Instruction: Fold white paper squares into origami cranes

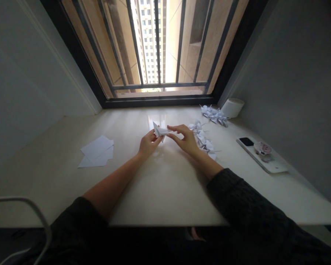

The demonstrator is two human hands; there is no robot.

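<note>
A small folded white paper piece (160,131) is held between both hands above the pale table (160,191). My left hand (149,144) pinches its left and lower part. My right hand (185,138) grips its right tip with thumb and fingers. A row of finished folded paper figures (202,140) lies just right of my right hand.
A stack of flat white sheets (97,151) lies on the left. More folded figures (213,115) and a white cylinder (232,107) sit at the back right. A white phone (260,154) with a sticker grip lies on the right. A barred window runs along the far edge.
</note>
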